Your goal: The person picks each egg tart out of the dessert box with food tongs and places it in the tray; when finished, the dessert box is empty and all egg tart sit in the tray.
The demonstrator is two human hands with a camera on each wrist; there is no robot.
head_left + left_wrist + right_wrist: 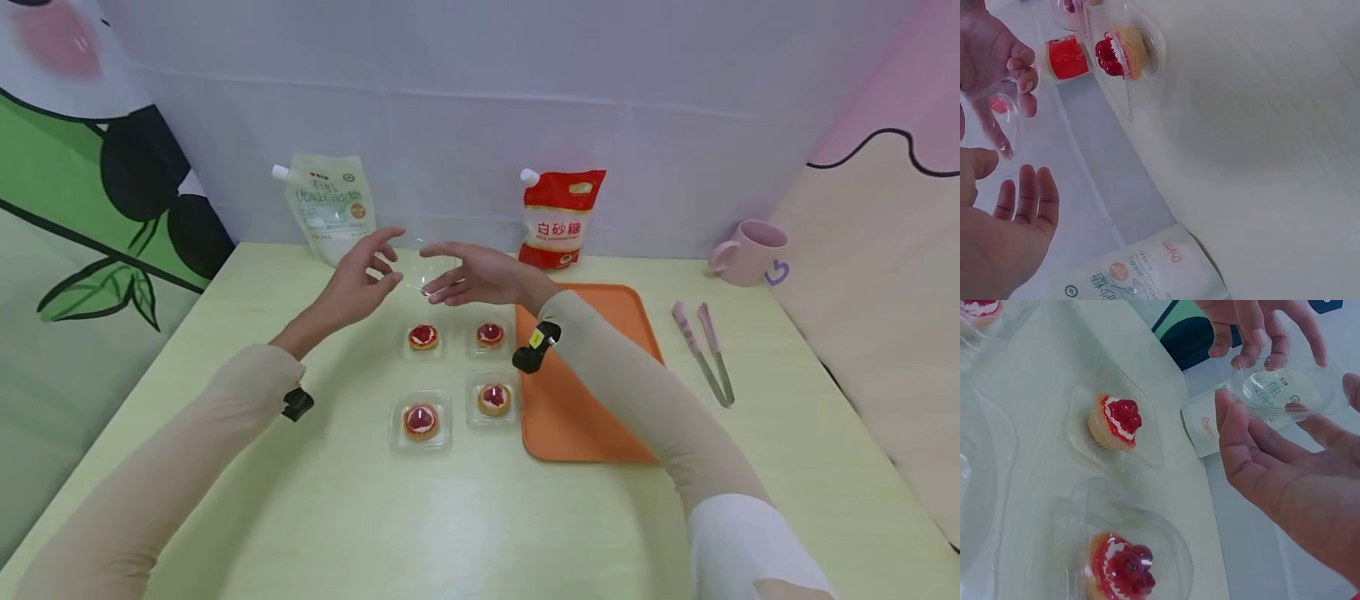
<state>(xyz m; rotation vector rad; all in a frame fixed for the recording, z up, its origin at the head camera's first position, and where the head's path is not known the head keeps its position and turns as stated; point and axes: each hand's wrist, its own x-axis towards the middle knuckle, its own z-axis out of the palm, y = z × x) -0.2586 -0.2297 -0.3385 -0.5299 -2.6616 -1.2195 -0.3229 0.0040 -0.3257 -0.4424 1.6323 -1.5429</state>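
Note:
A clear plastic lid (pixel 1291 390) is held up above the back of the table. My right hand (pixel 483 273) holds it, thumb and fingers at its rim. Opposite, my left hand (pixel 358 279) has loosely bent, spread fingers close to the rim; whether all of them touch is unclear. Below the hands, a cherry-topped tart (pixel 423 337) sits in a shallow clear tray (pixel 1079 434) with no dome over it. Beside it is another tart (pixel 1122 569) under a clear domed cover (pixel 1175 550). Nearer me are the front-left tart (pixel 421 422) and front-right tart (pixel 494 399) in clear boxes.
An orange tray (pixel 585 417) lies under my right forearm. A pale sugar pouch (pixel 330 208) and a red sugar pouch (pixel 561 221) stand along the back. To the right are a pink mug (pixel 750 252) and two pink-handled knives (pixel 708 354).

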